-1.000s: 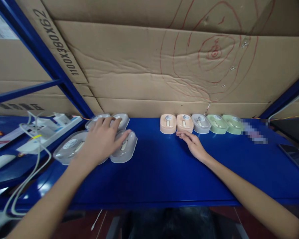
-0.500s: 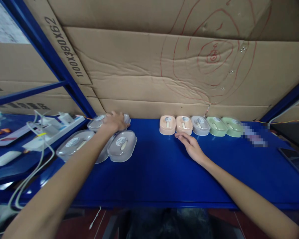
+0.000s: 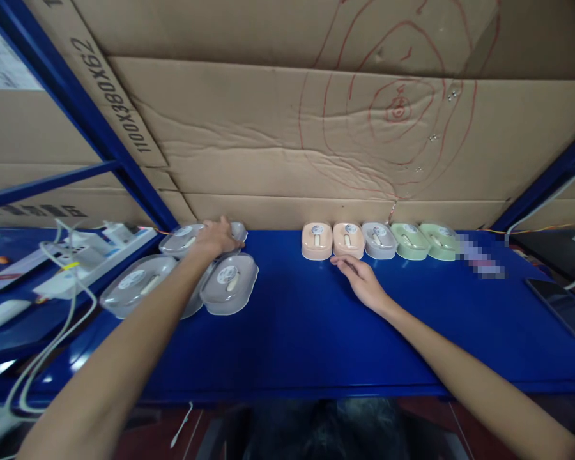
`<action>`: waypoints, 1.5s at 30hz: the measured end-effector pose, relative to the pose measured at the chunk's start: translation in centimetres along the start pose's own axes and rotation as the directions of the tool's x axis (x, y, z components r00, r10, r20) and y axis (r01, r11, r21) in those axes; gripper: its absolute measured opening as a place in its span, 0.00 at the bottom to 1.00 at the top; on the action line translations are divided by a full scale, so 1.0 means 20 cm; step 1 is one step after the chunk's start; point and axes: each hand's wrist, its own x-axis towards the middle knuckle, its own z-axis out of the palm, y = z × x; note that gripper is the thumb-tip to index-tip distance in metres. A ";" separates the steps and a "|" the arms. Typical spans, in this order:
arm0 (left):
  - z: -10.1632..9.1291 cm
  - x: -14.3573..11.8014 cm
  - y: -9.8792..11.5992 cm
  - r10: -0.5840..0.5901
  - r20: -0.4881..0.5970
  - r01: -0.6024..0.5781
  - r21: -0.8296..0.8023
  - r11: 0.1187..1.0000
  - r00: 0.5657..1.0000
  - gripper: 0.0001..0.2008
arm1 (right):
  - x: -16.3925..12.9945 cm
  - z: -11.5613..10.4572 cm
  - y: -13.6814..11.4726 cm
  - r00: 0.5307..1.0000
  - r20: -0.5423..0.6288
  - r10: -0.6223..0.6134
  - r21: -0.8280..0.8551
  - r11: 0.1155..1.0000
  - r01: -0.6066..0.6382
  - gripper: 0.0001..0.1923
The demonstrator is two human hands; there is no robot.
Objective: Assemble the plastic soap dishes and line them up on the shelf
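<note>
My left hand [image 3: 216,239] reaches over a grey lidded box [image 3: 240,232] in the back left, its fingers and thumb closed around the box's sides. The hand hides most of that box. Near it are a grey box [image 3: 179,240] on its left and, in front, a grey box [image 3: 230,284] and a wider grey box [image 3: 134,284]; another is partly covered by my forearm. My right hand [image 3: 363,281], fingers stretched out and holding nothing, is by the front of a peach box [image 3: 348,241]. Another peach box [image 3: 317,241] stands to its left.
Rightward in the back row stand a grey box [image 3: 379,241] and two green boxes [image 3: 409,242]. A power strip [image 3: 98,262] with white cables is at the left, a phone [image 3: 563,310] at the right. Cardboard [image 3: 249,128] walls the back of the blue table [image 3: 292,345].
The scene has shifted slightly left in view. Both hands keep nearly the same places relative to the boxes, and no box has visibly moved.
</note>
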 end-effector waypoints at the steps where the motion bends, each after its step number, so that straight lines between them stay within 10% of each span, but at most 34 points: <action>1: 0.00 -0.01 -0.01 0.015 0.000 -0.015 -0.006 1.000 1.000 0.43 | 0.00 0.00 0.00 1.000 -0.001 -0.001 -0.001 1.000 0.001 0.21; 23: -0.24 -0.20 0.02 0.304 -0.342 -0.372 -0.153 0.915 0.889 0.42 | 0.01 0.00 0.02 1.000 -0.012 0.005 0.019 1.000 -0.005 0.21; 30: -0.27 -0.47 0.23 0.533 -0.378 -0.629 -0.203 0.750 0.757 0.44 | 0.03 -0.01 0.03 0.997 -0.020 0.076 0.218 0.973 -0.070 0.22; 35: -0.16 -0.68 0.34 0.780 -0.324 -0.840 -0.306 0.449 0.535 0.48 | 0.03 -0.01 0.02 0.988 -0.017 0.150 0.401 0.907 -0.131 0.25; 45: 0.10 -0.70 0.38 0.900 -0.196 -0.863 -0.418 0.283 0.390 0.51 | -0.01 -0.03 -0.04 0.990 0.123 -0.068 0.294 0.955 0.029 0.32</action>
